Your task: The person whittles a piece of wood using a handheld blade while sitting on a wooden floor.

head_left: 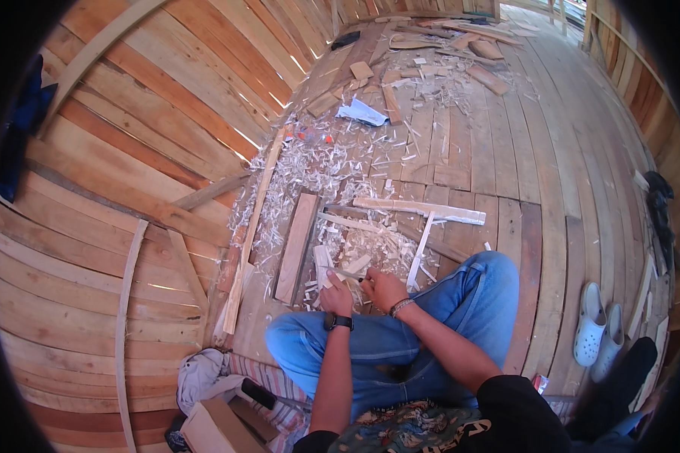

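Note:
I sit cross-legged on a plank floor, both hands low in front of my lap. My left hand (337,296), with a dark watch on its wrist, is closed around the lower end of a pale wood piece (321,259). My right hand (384,290), wearing a bracelet, grips the dark handle of a knife (361,280). Its thin blade points left toward the wood piece; whether it touches cannot be made out. Pale wood chips (381,248) lie just beyond my hands. A thick wooden block (297,248) lies to the left of them.
A pale wood strip (423,210) and a thin stick (421,251) lie ahead. Shavings (279,192) cover the floor at left, beside a long batten (257,219). Offcuts (487,79) are heaped far off. White clogs (590,326) stand right; a cardboard box (211,429) sits near left.

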### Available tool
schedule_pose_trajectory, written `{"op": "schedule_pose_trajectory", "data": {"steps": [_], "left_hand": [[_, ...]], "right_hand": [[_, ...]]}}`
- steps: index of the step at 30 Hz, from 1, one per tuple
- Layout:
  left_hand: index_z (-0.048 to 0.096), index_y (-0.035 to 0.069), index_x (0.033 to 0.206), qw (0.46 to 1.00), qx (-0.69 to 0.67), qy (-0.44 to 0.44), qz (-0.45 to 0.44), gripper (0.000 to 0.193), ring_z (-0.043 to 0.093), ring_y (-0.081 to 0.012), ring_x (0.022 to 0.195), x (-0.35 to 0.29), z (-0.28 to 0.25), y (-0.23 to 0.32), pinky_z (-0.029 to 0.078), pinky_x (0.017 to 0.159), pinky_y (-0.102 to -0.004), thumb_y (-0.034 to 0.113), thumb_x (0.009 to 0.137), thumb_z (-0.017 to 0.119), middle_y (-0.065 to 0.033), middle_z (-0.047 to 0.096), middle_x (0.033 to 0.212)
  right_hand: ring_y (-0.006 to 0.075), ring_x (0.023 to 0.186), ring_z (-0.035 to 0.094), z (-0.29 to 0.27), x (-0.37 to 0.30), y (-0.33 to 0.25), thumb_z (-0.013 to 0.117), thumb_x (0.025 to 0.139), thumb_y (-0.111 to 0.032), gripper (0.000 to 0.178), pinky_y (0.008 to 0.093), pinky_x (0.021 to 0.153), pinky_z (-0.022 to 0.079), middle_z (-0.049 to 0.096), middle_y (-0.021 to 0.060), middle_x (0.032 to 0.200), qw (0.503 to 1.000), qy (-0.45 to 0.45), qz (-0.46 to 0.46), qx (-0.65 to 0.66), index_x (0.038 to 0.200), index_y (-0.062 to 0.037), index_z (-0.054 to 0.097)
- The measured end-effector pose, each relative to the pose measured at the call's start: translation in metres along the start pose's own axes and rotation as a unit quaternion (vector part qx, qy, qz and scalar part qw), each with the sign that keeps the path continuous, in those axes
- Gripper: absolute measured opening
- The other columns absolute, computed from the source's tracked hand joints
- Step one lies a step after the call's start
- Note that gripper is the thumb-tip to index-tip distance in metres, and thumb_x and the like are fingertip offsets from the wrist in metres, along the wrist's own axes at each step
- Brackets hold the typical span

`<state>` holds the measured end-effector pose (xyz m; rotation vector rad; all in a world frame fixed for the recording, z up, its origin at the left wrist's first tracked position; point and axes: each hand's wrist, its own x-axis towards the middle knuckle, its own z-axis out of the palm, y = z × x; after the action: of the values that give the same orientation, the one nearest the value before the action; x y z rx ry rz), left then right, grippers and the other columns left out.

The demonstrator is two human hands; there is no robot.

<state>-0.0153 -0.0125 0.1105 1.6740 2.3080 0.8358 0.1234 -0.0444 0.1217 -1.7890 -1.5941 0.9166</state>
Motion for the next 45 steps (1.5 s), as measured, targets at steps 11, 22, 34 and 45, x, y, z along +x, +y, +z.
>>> {"op": "schedule_pose_trajectory", "data": {"steps": [11,22,34,45], "left_hand": [[0.065,-0.001,0.078,1.000,0.004,-0.013,0.011,0.057,0.057,-0.0461,0.070,0.001,-0.001,-0.003,0.043,0.064,-0.0554,0.038,0.095,0.028,-0.0273,0.061,0.074],[0.066,-0.002,0.077,1.000,-0.014,-0.010,0.001,0.061,0.057,-0.0467,0.068,-0.001,-0.002,0.004,0.043,0.063,-0.0562,0.042,0.094,0.027,-0.0272,0.061,0.073],[0.064,-0.001,0.080,0.999,-0.014,-0.029,-0.041,0.053,0.057,-0.0464,0.070,0.002,0.001,0.000,0.043,0.063,-0.0552,0.037,0.094,0.030,-0.0272,0.060,0.072],[0.064,-0.002,0.079,1.000,-0.022,0.005,0.003,0.051,0.057,-0.0461,0.069,0.005,0.009,-0.009,0.043,0.060,-0.0556,0.037,0.093,0.034,-0.0272,0.060,0.072]], "right_hand": [[0.0380,0.078,0.061,-0.010,0.010,0.008,0.057,0.082,-0.033,0.027,0.0470,0.070,0.048,0.064,0.0196,0.081,0.998,-0.008,0.059,-0.025,0.095,-0.0089,0.057],[0.0396,0.077,0.061,0.000,0.013,0.023,0.055,0.085,-0.031,0.025,0.0485,0.069,0.048,0.064,0.0203,0.078,0.999,-0.011,0.037,0.011,0.091,-0.0067,0.057],[0.0413,0.074,0.061,0.010,-0.001,0.010,0.046,0.088,-0.028,0.026,0.0506,0.065,0.048,0.063,0.0233,0.077,0.997,-0.032,0.023,-0.068,0.098,-0.0042,0.045],[0.0414,0.074,0.062,0.019,0.004,0.016,0.046,0.089,-0.028,0.026,0.0517,0.066,0.048,0.062,0.0235,0.075,0.998,-0.023,0.030,-0.059,0.100,-0.0044,0.045]]}}
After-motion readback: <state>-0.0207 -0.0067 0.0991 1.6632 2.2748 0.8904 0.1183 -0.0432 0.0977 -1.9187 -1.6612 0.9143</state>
